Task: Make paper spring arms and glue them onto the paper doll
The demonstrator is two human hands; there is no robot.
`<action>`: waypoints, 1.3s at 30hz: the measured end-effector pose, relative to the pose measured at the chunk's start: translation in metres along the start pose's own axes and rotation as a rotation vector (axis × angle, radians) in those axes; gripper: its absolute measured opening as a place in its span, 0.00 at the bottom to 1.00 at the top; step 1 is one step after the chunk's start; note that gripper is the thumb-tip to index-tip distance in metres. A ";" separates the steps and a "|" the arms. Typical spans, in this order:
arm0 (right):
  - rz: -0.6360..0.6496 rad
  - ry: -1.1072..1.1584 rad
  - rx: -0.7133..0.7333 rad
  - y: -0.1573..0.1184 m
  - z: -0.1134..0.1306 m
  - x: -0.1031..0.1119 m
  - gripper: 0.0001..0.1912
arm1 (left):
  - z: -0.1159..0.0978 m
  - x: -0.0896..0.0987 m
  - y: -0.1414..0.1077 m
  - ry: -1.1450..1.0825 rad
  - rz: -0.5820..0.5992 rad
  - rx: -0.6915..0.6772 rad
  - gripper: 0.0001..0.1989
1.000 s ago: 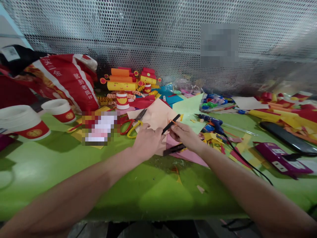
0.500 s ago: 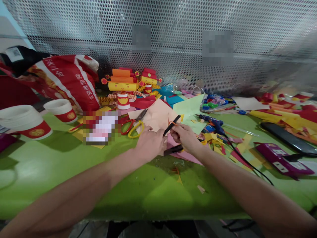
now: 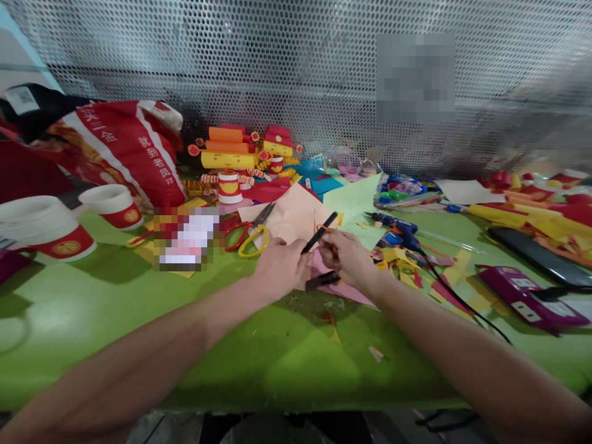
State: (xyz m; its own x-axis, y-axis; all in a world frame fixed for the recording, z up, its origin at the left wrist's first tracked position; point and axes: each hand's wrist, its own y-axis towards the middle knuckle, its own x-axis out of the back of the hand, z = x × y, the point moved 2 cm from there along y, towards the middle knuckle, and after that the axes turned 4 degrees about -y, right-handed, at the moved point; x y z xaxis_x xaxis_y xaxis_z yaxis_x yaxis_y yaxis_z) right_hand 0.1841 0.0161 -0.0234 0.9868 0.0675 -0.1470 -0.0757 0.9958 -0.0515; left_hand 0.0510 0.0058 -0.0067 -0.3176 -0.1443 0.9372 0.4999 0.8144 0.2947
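My left hand (image 3: 281, 266) is closed on a slim black pen-like stick (image 3: 320, 232), which slants up to the right. With pinched fingers, my right hand (image 3: 346, 254) holds a thin orange paper strip (image 3: 322, 227) against that stick, near its upper end. Beneath both hands lie pale peach paper (image 3: 296, 213) and pink paper (image 3: 356, 292). A second dark object (image 3: 322, 280) rests on the pink sheet just below my hands; its kind is unclear. Scissors with one red and one yellow handle (image 3: 252, 240) lie left of my left hand.
Paper-cup figures (image 3: 230, 187) stand behind. White cups (image 3: 111, 206) and a red bag (image 3: 134, 154) are at left. A blue glue gun (image 3: 400, 229) with a cord, paper scraps (image 3: 402, 265) and a purple power strip (image 3: 527, 296) lie right. A perforated metal panel (image 3: 314, 80) rises behind.
My left hand and the black stick have shifted very slightly left. The orange strip stays at the stick's upper part, and my right-hand fingers have turned a little.
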 end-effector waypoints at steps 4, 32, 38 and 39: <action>-0.012 0.028 -0.033 -0.001 0.000 -0.002 0.09 | 0.000 -0.001 -0.001 -0.056 0.014 0.016 0.11; 0.195 -0.321 0.129 -0.004 0.020 0.012 0.20 | 0.004 0.004 -0.001 0.330 -0.178 -0.188 0.11; 0.109 -0.345 0.142 -0.003 0.012 0.005 0.16 | 0.000 0.001 -0.004 0.352 -0.173 -0.196 0.11; 0.083 -0.358 0.156 -0.003 0.011 0.005 0.16 | -0.001 0.001 -0.004 0.351 -0.169 -0.197 0.10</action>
State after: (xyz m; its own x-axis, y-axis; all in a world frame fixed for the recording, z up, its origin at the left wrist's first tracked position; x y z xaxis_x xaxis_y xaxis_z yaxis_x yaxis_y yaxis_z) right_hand 0.1906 0.0145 -0.0132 0.9677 0.1385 0.2109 -0.1623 0.9816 0.1003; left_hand 0.0494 0.0024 -0.0071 -0.1321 -0.4764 0.8693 0.6196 0.6448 0.4476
